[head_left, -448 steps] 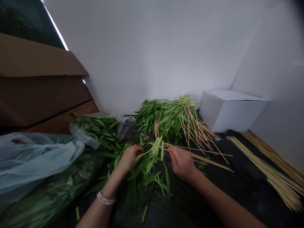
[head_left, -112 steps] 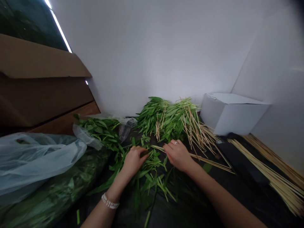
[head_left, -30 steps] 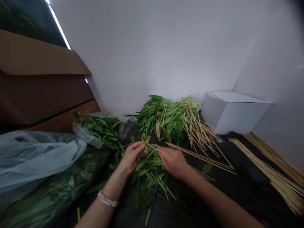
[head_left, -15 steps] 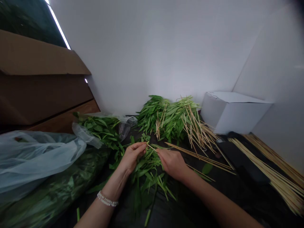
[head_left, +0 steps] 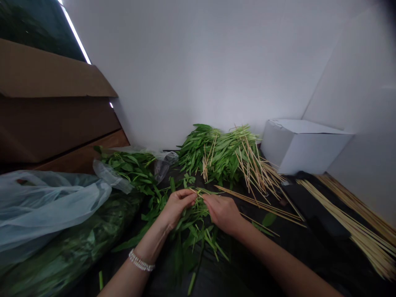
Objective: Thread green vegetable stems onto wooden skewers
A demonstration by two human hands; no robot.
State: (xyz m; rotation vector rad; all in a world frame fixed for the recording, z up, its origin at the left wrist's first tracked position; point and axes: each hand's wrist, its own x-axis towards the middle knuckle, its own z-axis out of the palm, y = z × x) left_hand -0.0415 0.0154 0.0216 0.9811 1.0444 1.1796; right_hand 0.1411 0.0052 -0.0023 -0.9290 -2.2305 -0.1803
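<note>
My left hand and my right hand meet over a loose bunch of green leafy stems on a black sheet. The left fingers pinch the tops of the stems. The right fingers are closed on a thin bamboo skewer whose tip sits at the stem tops between both hands. A beaded bracelet circles my left wrist.
A heap of skewered greens lies by the wall. Loose skewers lie at right beside a white box. Plastic bags of greens and brown cardboard boxes stand at left.
Both hands have drawn closer together over the stems, the left shifting right; earlier they pressed flat on the bunch, now they pinch at its top.
</note>
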